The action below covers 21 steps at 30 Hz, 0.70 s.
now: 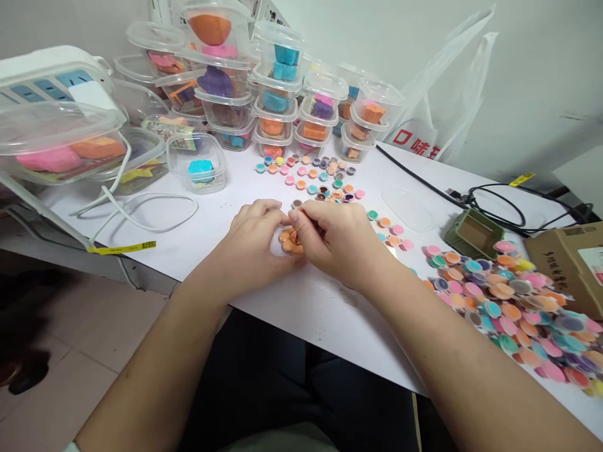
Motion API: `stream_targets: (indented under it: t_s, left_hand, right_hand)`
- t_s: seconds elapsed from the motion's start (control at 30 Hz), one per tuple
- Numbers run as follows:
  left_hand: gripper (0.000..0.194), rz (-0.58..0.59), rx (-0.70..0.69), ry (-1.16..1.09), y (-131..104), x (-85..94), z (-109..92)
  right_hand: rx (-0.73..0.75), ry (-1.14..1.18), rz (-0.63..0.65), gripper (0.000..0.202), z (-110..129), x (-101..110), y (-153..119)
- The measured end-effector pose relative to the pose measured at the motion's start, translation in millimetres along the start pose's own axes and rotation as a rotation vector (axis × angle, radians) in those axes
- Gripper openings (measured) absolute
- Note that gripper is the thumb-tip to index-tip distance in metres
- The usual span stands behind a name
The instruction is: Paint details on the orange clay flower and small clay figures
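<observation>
Close to the table's front edge, my left hand (254,242) curls around a small orange lump (291,241) that looks like modelling clay. Its fingers are bent and partly hidden. Against the lump's right side, my right hand (336,235) is closed, with thumb and forefinger pinched together; whatever lies between them is hidden. Beyond the hands, several short strips of small paint pots (325,179) in mixed colours lie on the white table (301,311). Nearest my left hand at the back stands a clear tub (196,164) with a blue lump inside.
Stacked clear tubs (273,100) with coloured lumps line the wall. A large pile of paint pots (513,314) spreads at right, beside a green box (475,232) and a cardboard box (565,263). White cable (160,196) loops at left; black cable (494,201) coils at right.
</observation>
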State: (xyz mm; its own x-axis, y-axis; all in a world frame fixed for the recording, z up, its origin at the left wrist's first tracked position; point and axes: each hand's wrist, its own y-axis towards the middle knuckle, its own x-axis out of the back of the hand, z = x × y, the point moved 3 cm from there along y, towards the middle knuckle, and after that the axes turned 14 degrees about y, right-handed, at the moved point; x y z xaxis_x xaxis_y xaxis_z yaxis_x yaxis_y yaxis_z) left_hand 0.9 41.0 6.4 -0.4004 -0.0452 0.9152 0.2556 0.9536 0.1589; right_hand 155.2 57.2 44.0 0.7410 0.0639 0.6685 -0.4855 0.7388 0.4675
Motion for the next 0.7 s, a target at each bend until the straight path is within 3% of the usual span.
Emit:
stream_targets:
  t_s: [0.17, 0.27, 0.37, 0.5, 0.7]
  left_hand:
    - [0.05, 0.011, 0.006, 0.051, 0.3, -1.3, 0.1]
    - [0.059, 0.033, 0.021, 0.076, -0.4, -0.5, -0.1]
    - [0.059, 0.041, 0.041, 0.08, -2.4, 1.2, -0.4]
    - [0.045, 0.016, 0.041, 0.062, -4.9, 1.7, -0.8]
    - [0.044, -0.036, -0.033, 0.009, -6.3, 0.5, -0.4]
  right_hand:
    - [-0.048, 0.067, -0.243, 0.043, -11.5, 21.3, 0.0]
    - [-0.077, 0.076, -0.313, 0.044, -21.0, 32.1, -0.3]
    - [-0.114, 0.111, -0.292, 0.042, -30.2, 33.6, 1.3]
    - [-0.142, 0.132, -0.225, 0.036, -37.7, 27.2, 5.3]
    - [-0.18, 0.033, -0.143, 0.027, -44.8, 16.7, 9.2]
